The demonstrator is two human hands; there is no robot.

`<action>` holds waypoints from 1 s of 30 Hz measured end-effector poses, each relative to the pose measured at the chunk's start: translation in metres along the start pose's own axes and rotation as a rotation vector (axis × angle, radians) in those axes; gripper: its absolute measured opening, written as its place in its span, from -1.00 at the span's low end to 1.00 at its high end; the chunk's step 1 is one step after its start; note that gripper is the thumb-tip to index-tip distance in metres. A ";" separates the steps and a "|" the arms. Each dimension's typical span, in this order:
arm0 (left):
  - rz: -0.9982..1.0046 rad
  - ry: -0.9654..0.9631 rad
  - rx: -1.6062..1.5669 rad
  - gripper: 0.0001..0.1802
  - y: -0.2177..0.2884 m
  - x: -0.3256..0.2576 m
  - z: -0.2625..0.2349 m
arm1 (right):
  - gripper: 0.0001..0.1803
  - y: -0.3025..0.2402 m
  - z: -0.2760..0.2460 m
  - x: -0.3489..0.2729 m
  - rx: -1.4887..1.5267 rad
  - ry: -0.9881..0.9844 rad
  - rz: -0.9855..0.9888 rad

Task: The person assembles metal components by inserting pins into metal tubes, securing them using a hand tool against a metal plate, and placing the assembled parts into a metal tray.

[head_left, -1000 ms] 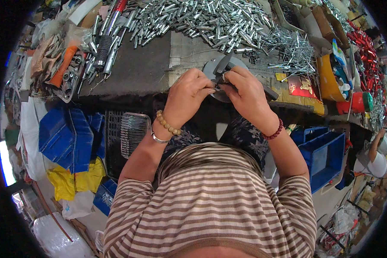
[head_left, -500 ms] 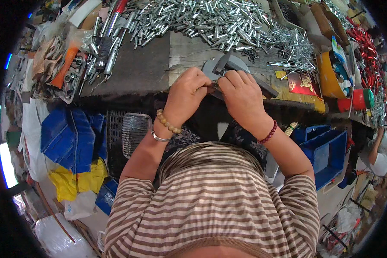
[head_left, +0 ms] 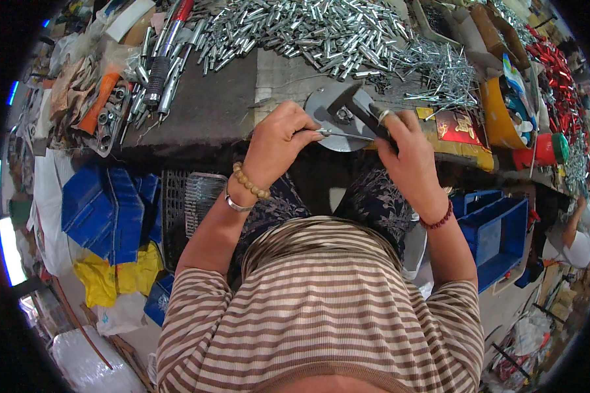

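Note:
My left hand (head_left: 283, 135) is closed in a pinch on a thin metal rod (head_left: 347, 135). The rod reaches rightward over a round grey metal plate (head_left: 322, 108) at the bench's near edge. My right hand (head_left: 410, 147) has its fingers and thumb closed around the dark handle of a hammer (head_left: 367, 112). The hammer head is above the plate, beyond the rod. A small shiny piece (head_left: 343, 115) shows near the head, too small to name. My right fingers hide the far end of the handle.
Short metal tubes (head_left: 308, 33) are heaped at the back of the bench, with thin metal pins (head_left: 449, 72) to their right. A red packet (head_left: 457, 126) and yellow container (head_left: 501, 114) stand right. Tools (head_left: 157, 78) lie left. Blue bins (head_left: 495, 236) sit below the bench.
My hands have moved apart from their shared hold; the right went rightward onto the hammer handle. The hammer has shifted, and the rod in my left hand has come into sight.

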State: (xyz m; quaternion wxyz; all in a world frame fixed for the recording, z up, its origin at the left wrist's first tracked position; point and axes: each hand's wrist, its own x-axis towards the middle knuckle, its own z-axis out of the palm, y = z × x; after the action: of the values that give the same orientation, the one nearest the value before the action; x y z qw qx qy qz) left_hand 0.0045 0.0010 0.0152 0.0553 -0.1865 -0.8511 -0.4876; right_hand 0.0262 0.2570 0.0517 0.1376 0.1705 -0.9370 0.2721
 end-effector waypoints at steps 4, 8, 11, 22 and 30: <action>0.030 -0.005 0.005 -0.87 -0.007 -0.001 0.001 | -0.71 -0.014 -0.006 -0.018 0.068 0.176 -0.108; 0.043 -0.035 -0.004 -0.85 -0.006 0.005 0.000 | -0.65 -0.005 0.013 -0.038 0.024 0.041 -0.137; 0.024 -0.025 0.008 -0.86 -0.006 0.005 -0.001 | -0.66 -0.002 0.011 -0.026 0.016 0.066 -0.137; 0.027 0.000 0.060 -0.86 -0.001 0.001 0.001 | -0.76 0.004 0.006 0.013 -0.241 0.131 -0.233; -0.020 0.020 0.065 -0.79 0.009 -0.014 0.001 | -0.78 -0.022 0.010 -0.019 -0.008 -0.182 0.010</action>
State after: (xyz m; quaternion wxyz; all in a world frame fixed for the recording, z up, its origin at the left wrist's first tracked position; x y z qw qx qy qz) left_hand 0.0208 0.0026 0.0182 0.0650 -0.1710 -0.8676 -0.4623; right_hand 0.0502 0.2386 0.0470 0.0511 0.1893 -0.9476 0.2523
